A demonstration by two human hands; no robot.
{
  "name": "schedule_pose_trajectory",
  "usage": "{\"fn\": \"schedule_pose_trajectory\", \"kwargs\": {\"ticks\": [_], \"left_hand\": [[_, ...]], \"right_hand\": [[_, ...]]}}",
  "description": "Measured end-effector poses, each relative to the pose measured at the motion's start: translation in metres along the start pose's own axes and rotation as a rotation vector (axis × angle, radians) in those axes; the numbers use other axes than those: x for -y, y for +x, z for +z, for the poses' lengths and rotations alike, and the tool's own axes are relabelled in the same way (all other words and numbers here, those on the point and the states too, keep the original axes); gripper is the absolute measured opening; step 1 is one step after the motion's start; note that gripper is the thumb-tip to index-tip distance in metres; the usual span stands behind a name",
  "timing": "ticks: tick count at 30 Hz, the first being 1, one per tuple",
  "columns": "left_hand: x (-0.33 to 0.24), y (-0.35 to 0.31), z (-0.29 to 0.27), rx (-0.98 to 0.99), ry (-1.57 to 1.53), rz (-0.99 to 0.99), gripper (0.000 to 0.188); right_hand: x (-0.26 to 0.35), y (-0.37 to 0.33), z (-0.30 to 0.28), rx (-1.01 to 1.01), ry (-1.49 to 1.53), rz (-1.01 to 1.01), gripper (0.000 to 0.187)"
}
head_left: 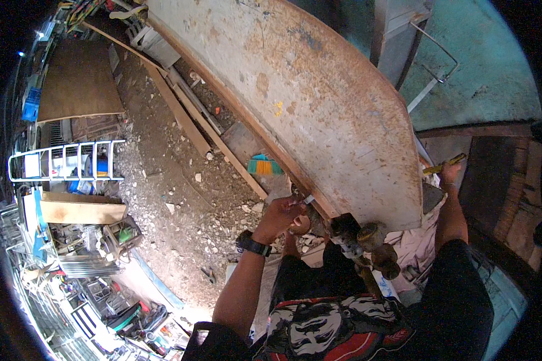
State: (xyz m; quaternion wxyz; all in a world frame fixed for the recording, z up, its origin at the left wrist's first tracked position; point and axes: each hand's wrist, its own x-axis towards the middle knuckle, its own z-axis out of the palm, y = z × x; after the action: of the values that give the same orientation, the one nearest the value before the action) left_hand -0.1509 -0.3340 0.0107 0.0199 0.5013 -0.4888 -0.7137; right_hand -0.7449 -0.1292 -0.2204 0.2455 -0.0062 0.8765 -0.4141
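Note:
A large worn panel point(337, 102), whitish with rusty brown stains, slants across the middle with a brown rim along its left side. My left hand point(280, 218), a dark watch on its wrist, is closed at the panel's near left edge. A small pale flat piece point(309, 199) sticks out from its fingers; its kind is unclear. Past the panel's right end, my right hand point(450, 173) is closed around a slim yellow-and-dark tool point(444, 164), whose kind I cannot make out. Dark metal fittings with round knobs point(372, 236) stand at the panel's near end, by my legs.
A broom head with teal and orange bristles point(264, 165) lies beside long wooden strips point(190, 120). Rubble covers the dirt floor point(162, 162). At left are a white ladder point(66, 161), boards and piled metal. Pliers point(208, 275) lie on the floor. A teal surface point(476, 66) rises at far right.

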Motion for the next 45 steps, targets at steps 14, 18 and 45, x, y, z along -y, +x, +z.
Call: {"fn": "schedule_pose_trajectory", "kwargs": {"ticks": [14,18,45], "left_hand": [[0.003,0.025,0.027,-0.329,0.395,0.106,0.019],[0.011,0.028,0.02,-0.26,0.378,0.071,0.02],[0.43,-0.206,-0.163,-0.029,0.425,-0.044,0.02]], "right_hand": [[-0.038,0.039,-0.008,-0.112,-0.011,-0.078,0.052],[-0.038,0.046,-0.019,-0.102,0.086,-0.091,0.054],[0.065,-0.356,-0.045,-0.347,1.28,-0.202,0.049]]}}
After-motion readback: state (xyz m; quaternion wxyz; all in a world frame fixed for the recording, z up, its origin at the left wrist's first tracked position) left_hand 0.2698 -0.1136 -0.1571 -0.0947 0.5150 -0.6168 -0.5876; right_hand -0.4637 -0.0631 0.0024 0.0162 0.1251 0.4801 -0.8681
